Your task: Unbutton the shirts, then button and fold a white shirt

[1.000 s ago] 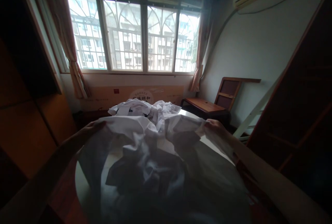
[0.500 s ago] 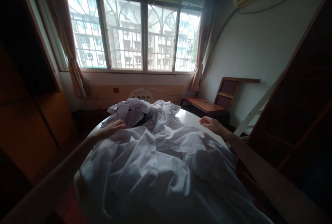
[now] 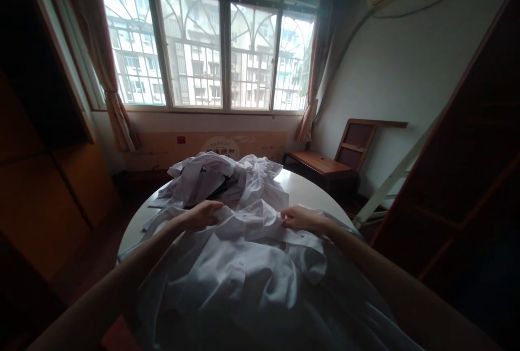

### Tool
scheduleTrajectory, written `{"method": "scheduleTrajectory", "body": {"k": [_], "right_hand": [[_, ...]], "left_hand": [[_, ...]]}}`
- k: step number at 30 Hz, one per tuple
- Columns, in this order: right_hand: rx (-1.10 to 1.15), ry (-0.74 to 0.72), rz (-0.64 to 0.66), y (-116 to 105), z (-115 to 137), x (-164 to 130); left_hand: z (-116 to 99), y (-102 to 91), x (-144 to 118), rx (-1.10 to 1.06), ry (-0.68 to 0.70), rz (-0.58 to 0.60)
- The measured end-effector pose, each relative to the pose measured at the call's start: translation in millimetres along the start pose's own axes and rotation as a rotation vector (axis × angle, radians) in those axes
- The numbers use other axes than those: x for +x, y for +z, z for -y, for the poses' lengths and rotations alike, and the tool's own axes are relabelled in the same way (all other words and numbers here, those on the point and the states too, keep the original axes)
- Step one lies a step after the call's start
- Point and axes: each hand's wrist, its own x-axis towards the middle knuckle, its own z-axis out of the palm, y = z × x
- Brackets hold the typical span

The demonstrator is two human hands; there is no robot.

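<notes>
A white buttoned shirt [image 3: 244,264] lies spread and wrinkled over the near part of a round white table [image 3: 312,188], its lower part hanging toward me. My left hand [image 3: 203,214] is closed on the cloth near the collar's left side. On the other side, my right hand [image 3: 304,218] pinches the shirt near its right shoulder. Behind the collar rests a heap of crumpled white clothes [image 3: 264,175], with some dark pieces [image 3: 217,188] showing among them.
Beyond the table, a long cardboard box [image 3: 260,145] leans below the barred windows. A low wooden bench [image 3: 320,162] stands at the back right, near a pale folding frame [image 3: 376,205]. Tall dark wooden furniture [image 3: 450,188] rises at right, and an orange-brown cabinet [image 3: 85,188] at left.
Both hands have moved inward from the sides and closed on the shirt. Its upper part is drawn together, and more of the table's left and right edges shows.
</notes>
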Motion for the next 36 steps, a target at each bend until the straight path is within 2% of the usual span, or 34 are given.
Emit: {"method": "scheduleTrajectory", "body": {"k": [1, 2, 4, 6, 7, 8, 9, 12, 15, 16, 17, 19, 23, 26, 27, 29, 31, 33, 36], "right_hand": [[0.067, 0.002, 0.022, -8, 0, 0], [0.160, -0.001, 0.033, -17, -2, 0], [0.369, -0.002, 0.000, -36, -10, 4], [0.475, 0.008, -0.230, -50, -23, 10], [0.476, 0.012, -0.373, -53, -29, 14], [0.445, 0.005, -0.487, -54, -35, 17], [0.389, -0.010, -0.553, -53, -39, 20], [0.155, -0.064, -0.634, -38, -41, 21], [-0.006, -0.112, -0.747, -21, -26, 6], [-0.017, -0.131, -0.742, -16, -18, -3], [-0.011, -0.143, -0.697, -11, -11, -13], [0.032, -0.163, -0.560, -3, 4, -37], [0.083, -0.262, -0.172, 20, 28, -84], [0.071, -0.289, 0.063, 48, 38, -105], [0.082, -0.297, 0.088, 58, 40, -108], [0.147, -0.300, 0.040, 76, 40, -108], [0.263, -0.262, -0.029, 83, 38, -104], [0.394, -0.164, -0.107, 78, 35, -99], [0.653, 0.004, -0.263, 49, 28, -97]], "left_hand": [[-3, -4.7, 2, 0.071, 0.083, -0.026], [-5, -10.7, 6, 0.143, 0.159, -0.102], [-8, -24.0, 14, 0.238, 0.234, -0.422], [-10, -34.6, 24, 0.299, 0.252, -0.712], [-9, -37.4, 28, 0.331, 0.252, -0.782], [-8, -38.5, 31, 0.363, 0.241, -0.798], [-6, -37.9, 34, 0.392, 0.214, -0.779], [4, -31.2, 35, 0.442, 0.080, -0.671], [17, -27.4, 19, 0.444, 0.044, -0.517], [21, -27.9, 8, 0.434, 0.039, -0.460], [25, -29.0, -4, 0.417, 0.019, -0.410], [32, -31.4, -34, 0.364, -0.092, -0.404], [41, -24.3, -95, 0.354, -0.361, -0.404], [43, -5.6, -120, 0.275, -0.377, -0.297], [42, 1.4, -124, 0.229, -0.356, -0.275], [41, 13.2, -125, 0.149, -0.324, -0.250], [38, 19.9, -122, 0.133, -0.314, -0.209], [38, 21.2, -118, 0.201, -0.300, -0.143], [42, 17.0, -116, 0.366, -0.238, -0.076]]}}
